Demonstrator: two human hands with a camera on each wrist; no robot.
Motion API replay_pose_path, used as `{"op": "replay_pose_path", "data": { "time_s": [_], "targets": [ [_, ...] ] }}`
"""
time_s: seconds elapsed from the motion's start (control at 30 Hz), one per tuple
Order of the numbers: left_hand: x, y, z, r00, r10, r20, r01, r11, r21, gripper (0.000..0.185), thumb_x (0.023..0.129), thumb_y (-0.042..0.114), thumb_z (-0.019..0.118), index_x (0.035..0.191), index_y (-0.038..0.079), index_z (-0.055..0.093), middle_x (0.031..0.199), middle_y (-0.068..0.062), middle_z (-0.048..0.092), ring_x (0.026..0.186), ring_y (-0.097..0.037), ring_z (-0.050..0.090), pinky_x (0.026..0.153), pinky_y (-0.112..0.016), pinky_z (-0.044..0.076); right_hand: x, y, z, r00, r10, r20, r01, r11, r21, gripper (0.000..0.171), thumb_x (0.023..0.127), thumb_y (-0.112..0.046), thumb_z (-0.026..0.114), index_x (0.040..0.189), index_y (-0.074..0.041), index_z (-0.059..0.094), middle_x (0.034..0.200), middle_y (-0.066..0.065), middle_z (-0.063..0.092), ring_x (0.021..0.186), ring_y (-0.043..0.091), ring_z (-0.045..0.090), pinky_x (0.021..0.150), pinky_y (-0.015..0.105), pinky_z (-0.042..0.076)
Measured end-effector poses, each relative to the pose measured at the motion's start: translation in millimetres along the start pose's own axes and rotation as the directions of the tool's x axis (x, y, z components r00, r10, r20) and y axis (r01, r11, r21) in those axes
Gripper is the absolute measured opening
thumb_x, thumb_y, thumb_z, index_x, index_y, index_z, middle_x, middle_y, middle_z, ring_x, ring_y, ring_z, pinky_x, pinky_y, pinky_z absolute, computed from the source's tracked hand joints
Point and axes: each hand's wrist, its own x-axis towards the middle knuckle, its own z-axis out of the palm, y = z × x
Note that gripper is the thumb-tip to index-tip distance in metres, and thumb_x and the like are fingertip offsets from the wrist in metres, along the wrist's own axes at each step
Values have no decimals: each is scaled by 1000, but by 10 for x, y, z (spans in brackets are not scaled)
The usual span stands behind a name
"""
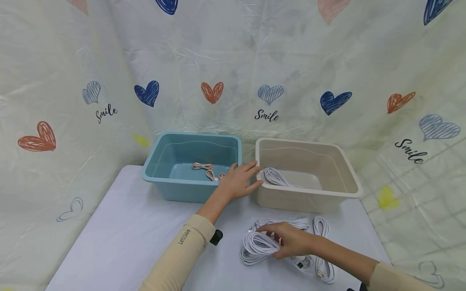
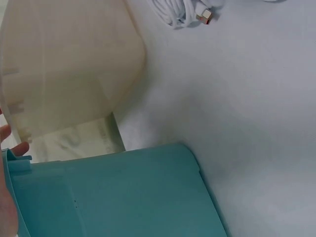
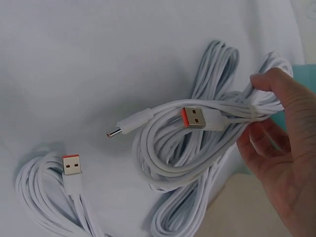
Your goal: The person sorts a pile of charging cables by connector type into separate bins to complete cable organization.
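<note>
On the white table point(image 1: 127, 226), at six o'clock of the beige bin point(image 1: 349, 178), the right hand point(image 1: 291, 240) pinches a coiled white cable point(image 1: 255, 246) between thumb and fingers. More white coils point(image 1: 322, 230) lie just beside it at three o'clock. Left hand point(image 1: 238, 180) rests with relaxed, straight fingers across the adjoining rims of the beige bin and the blue bin point(image 1: 164, 182), holding nothing. Beige bin contains one white coil point(image 1: 274, 176); blue bin contains a pink cable point(image 1: 207, 169).
</note>
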Motion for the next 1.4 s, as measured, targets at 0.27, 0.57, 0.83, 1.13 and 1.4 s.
{"op": "replay_pose_path", "data": {
  "time_s": [0.27,0.57,0.83,1.13,1.4],
  "targets": [
    [3,6,-10,1000,-5,4,5,1000,-6,57,110,53,48,159,25,50,169,-2,41,150,-26,47,125,-60,30,-107,-51,-160,999,-12,-39,10,999,-51,67,79,-6,88,141,-3,61,108,0,71,82,1,60,66,24,58],
    [-4,10,-16,1000,-1,7,1,1000,-3,57,110,53,49,159,25,49,169,-3,41,150,-26,47,126,-60,29,-235,-122,-351,998,13,-67,-16,999,-47,68,80,-4,88,141,-8,61,111,2,68,86,4,60,67,29,60],
    [-1,4,-3,1000,0,6,0,1000,-12,57,110,53,49,159,25,49,169,-3,41,150,-26,46,125,-61,29,-334,-211,-549,996,-17,-91,11,998,-68,68,80,-5,88,141,-4,60,110,6,68,85,5,62,67,28,60],
    [-6,1,-13,1000,-7,10,7,1000,-10,56,110,52,49,159,25,49,169,-2,41,150,-26,46,125,-61,30,-406,-300,-819,990,-47,-131,38,997,-72,68,80,-1,86,141,-3,59,110,9,67,85,9,63,66,27,60],
    [-10,9,-20,1000,8,2,-8,1000,-10,56,110,52,49,159,24,50,168,-3,41,150,-26,47,125,-61,30,-435,-352,-1097,983,-6,-185,-23,988,-154,68,81,-10,91,141,-3,60,108,8,70,82,7,65,65,27,61]
  ]
}}
